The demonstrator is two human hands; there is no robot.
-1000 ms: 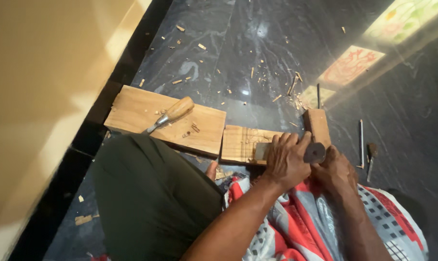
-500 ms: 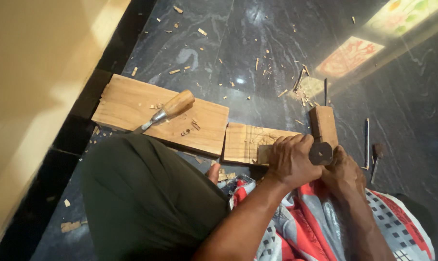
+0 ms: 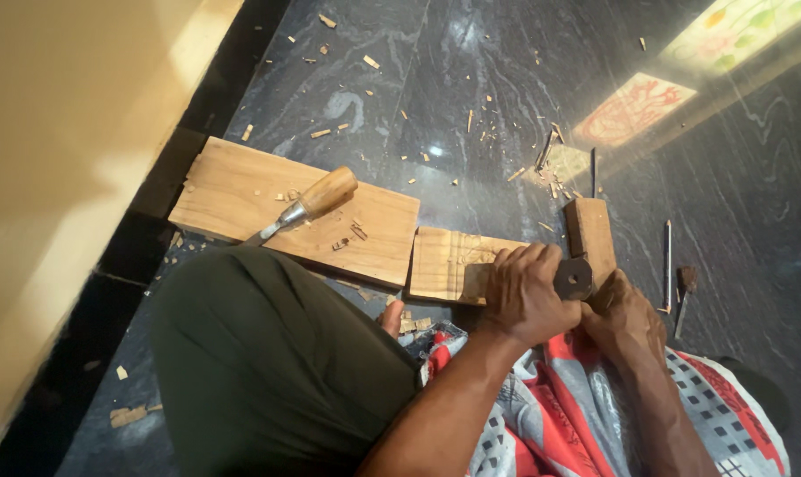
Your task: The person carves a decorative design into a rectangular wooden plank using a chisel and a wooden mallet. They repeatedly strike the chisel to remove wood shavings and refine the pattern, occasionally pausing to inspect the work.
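My left hand (image 3: 524, 296) is curled over the right end of a small carved wooden piece (image 3: 449, 261) on the dark floor, and grips a dark metal tool (image 3: 574, 278) whose head shows beside the thumb. Touching it on the right, my right hand (image 3: 626, 318) is closed around the lower end of a rectangular wooden block (image 3: 590, 231) that points away from me. How the tool meets the wood is hidden under my fingers.
A larger plank (image 3: 241, 190) lies to the left with a wooden-handled chisel (image 3: 312, 201) on it. My knee in dark green cloth (image 3: 268, 371) covers its near edge. Thin metal tools (image 3: 667, 261) lie at the right. Wood chips are scattered over the floor, and a pale wall (image 3: 65, 132) is at the left.
Both hands stay clasped at the same spot on the carved piece. Only the view has shifted slightly.
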